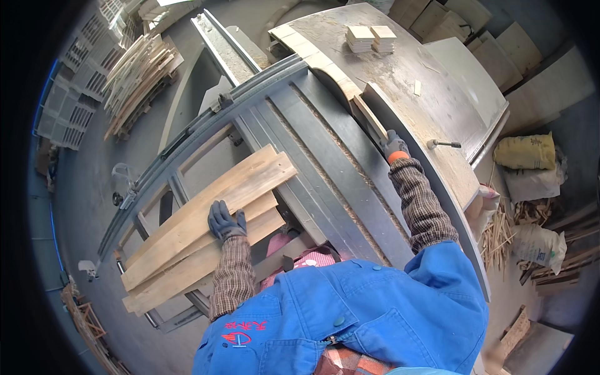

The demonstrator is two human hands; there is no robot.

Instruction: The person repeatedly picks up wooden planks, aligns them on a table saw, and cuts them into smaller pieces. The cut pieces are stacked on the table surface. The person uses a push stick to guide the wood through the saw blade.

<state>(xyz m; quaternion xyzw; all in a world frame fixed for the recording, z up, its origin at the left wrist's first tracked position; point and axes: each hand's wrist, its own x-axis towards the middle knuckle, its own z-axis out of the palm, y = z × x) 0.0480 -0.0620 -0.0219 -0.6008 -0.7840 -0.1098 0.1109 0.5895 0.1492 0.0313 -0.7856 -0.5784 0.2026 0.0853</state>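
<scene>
My left hand [225, 220], in a dark grey glove, lies flat with fingers stretched over several overlapping wooden boards [181, 236]. These pale planks rest at a slant on the frame of a sliding table saw [331, 128]. Farther right, my right hand [395, 147], gloved with an orange cuff, has its fingers closed at the near end of a narrow wooden strip [372, 117]. That strip lies along the long dark guide rail [437, 206] on the right side of the saw table. Its far end meets a row of small wooden pieces [325, 65]. The saw blade cannot be made out.
Two short stacks of wooden blocks [370, 39] stand on the sawdust-covered side table [431, 125], near a dark-handled lever [445, 144]. A pile of planks [140, 81] is at the far left. Sacks [525, 152] and thin offcuts [497, 237] lie on the right.
</scene>
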